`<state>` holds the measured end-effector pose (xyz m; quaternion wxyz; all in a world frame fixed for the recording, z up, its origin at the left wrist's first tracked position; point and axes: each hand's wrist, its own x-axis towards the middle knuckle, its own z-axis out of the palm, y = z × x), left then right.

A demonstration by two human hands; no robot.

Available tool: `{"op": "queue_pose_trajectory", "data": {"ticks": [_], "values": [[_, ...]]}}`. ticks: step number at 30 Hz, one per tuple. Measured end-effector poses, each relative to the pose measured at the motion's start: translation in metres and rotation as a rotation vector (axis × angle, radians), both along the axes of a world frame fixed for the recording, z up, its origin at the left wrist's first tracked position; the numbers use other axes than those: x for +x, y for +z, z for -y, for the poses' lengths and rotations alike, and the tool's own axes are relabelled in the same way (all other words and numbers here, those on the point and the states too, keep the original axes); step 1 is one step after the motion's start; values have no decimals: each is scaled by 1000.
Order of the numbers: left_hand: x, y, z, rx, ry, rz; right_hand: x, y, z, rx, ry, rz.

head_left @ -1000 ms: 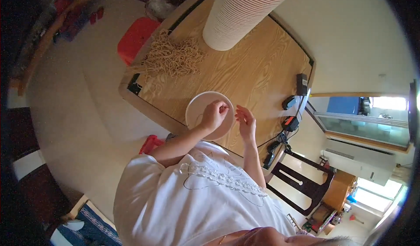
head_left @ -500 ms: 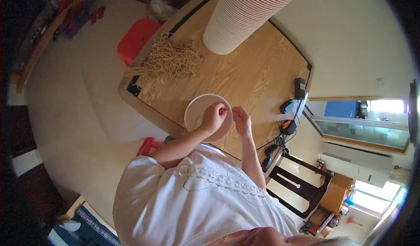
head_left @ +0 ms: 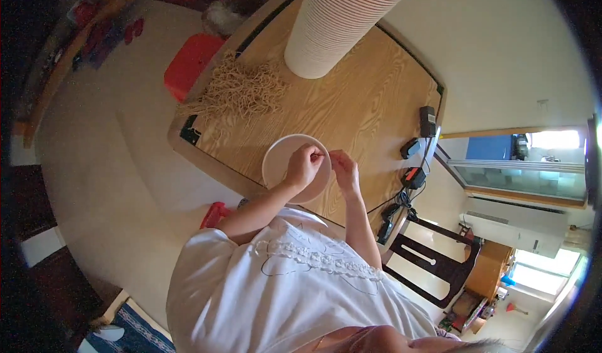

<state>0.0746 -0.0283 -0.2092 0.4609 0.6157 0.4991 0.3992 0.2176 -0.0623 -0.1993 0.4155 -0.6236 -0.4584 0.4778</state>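
A round white paper bucket (head_left: 285,187) stands at the near edge of the table, its mouth toward me. My left hand (head_left: 305,166) is over its mouth, fingers pinched together near the right side of the rim. Just outside that rim, my right hand (head_left: 345,173) has its fingertips closed against the edge, almost meeting the left ones. Whatever lies between the fingertips is too small to make out. Beyond the bucket, to the left, lies a loose heap of tan twine (head_left: 241,92). A tall stack of nested white paper buckets (head_left: 342,23) stands at the far side.
Black power adapters (head_left: 427,122) and battery packs (head_left: 412,177) with cables sit along the table's (head_left: 370,96) right edge. A dark wooden chair (head_left: 433,262) is at the right. Red plastic stools (head_left: 191,64) stand at the table's left side.
The view has shifted slightly. Both hands stay at the bucket's rim with fingers pinched, and the right fingertips have drawn a little closer to the edge.
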Motion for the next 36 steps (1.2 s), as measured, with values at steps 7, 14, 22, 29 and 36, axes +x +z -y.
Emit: {"op": "queue_pose_trajectory", "data": {"ticks": [7, 14, 22, 29, 36], "values": [[-6, 23, 2, 78, -10, -145, 5, -14, -5, 62, 39, 107], [-18, 60, -37, 508, -281, -709, 10, 4, -5, 115, -133, -130], [-8, 40, -44, 295, -494, -688, 23, 19, -15, 64, -61, 172], [6, -15, -33, -266, -296, -36, 17, 19, -25, 194, 66, 407], [7, -10, -29, -306, -219, 181, 16, 17, -37, 36, -22, -65]]}}
